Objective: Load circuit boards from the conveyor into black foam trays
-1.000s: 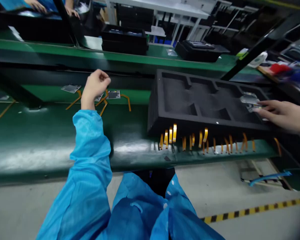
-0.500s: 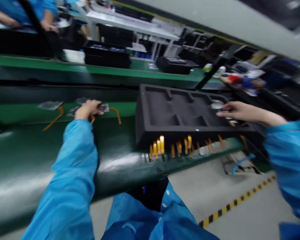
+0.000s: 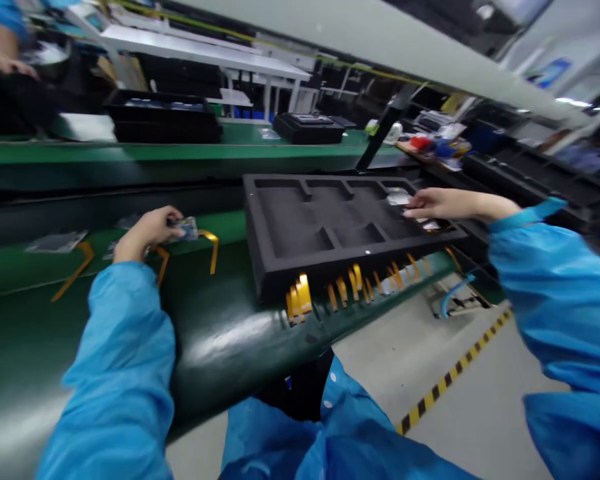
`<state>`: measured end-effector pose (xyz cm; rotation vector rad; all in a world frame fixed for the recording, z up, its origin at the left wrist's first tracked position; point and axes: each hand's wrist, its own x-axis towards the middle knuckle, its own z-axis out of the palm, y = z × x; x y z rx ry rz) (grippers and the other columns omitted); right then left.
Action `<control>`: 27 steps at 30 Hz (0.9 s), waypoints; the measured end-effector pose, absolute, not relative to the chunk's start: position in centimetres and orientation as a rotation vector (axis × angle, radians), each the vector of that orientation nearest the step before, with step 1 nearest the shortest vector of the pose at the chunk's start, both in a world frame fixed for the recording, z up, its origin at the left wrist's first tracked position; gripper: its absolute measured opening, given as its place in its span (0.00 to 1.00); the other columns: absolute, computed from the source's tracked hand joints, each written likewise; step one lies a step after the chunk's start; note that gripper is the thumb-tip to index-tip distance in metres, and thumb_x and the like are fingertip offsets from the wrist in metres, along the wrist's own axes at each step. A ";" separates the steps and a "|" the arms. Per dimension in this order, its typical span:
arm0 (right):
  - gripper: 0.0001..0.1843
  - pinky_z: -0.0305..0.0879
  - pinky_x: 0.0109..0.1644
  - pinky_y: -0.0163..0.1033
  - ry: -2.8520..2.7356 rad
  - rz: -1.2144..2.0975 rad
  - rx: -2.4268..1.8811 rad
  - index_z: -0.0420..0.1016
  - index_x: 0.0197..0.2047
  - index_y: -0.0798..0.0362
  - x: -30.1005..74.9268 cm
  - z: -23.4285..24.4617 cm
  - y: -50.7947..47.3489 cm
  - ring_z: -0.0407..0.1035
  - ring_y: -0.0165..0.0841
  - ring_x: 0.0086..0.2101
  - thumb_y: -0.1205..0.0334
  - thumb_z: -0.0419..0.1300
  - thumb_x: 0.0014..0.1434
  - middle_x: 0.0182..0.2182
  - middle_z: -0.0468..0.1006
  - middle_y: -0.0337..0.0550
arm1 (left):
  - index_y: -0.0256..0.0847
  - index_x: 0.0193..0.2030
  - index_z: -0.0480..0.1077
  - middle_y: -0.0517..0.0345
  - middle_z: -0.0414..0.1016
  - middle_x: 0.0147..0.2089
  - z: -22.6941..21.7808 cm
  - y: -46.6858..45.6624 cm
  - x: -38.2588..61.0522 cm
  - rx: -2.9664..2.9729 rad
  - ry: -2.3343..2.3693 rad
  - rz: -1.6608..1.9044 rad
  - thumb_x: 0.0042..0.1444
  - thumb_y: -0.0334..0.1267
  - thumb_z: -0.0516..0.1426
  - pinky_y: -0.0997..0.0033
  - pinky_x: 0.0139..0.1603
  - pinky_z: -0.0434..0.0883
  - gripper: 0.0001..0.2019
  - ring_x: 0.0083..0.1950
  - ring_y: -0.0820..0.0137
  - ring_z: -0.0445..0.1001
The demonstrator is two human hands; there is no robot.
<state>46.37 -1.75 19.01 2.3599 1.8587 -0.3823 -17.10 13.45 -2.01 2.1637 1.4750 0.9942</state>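
Note:
My left hand is closed in a pinch on a small circuit board with a bent orange flex cable, above the green surface. Beside and partly under that hand are more flat pieces, one with an orange cable. Farther left lies a flat panel with its own orange cable. My right hand reaches over the right end of a black foam tray, thumb and fingers pinched together. Close to its fingertips is a silvery piece in a compartment. What the right fingers hold is unclear.
Several orange flex cables stick out below the tray's front edge, over the dark green padded edge. Black boxes stand on the shelf behind. A co-worker's hand shows at the upper left. A slanted dark post rises behind the tray.
The view has swung right, so the tray and bench appear farther left. The left hand's board shows more clearly in its fingertips, slightly nearer the tray. My right hand stays by the tray's right end.

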 end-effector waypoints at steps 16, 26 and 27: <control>0.21 0.84 0.54 0.67 3.501 0.248 1.757 0.80 0.69 0.31 20.5 18.6 -14.1 0.81 0.53 0.53 0.56 0.61 0.77 0.56 0.85 0.48 | 0.45 0.44 0.77 0.61 0.77 0.36 13.0 -9.1 -3.8 2.001 1.102 1.834 0.64 0.52 0.73 0.68 0.33 0.74 0.16 0.34 0.69 0.76; 0.18 0.80 0.46 0.68 3.524 0.259 1.656 0.88 0.57 0.28 21.6 18.4 -15.3 0.80 0.50 0.42 0.61 0.61 0.75 0.41 0.88 0.41 | 0.48 0.43 0.81 0.61 0.80 0.34 13.2 -13.1 -1.1 2.131 0.861 1.765 0.63 0.39 0.72 0.68 0.28 0.71 0.06 0.30 0.70 0.75; 0.16 0.80 0.48 0.68 3.513 0.241 1.656 0.88 0.55 0.29 21.8 18.4 -15.5 0.79 0.50 0.43 0.61 0.63 0.75 0.42 0.88 0.40 | 0.48 0.42 0.82 0.61 0.81 0.34 13.2 -13.1 -0.9 2.140 0.830 1.763 0.63 0.38 0.72 0.68 0.28 0.71 0.05 0.29 0.69 0.75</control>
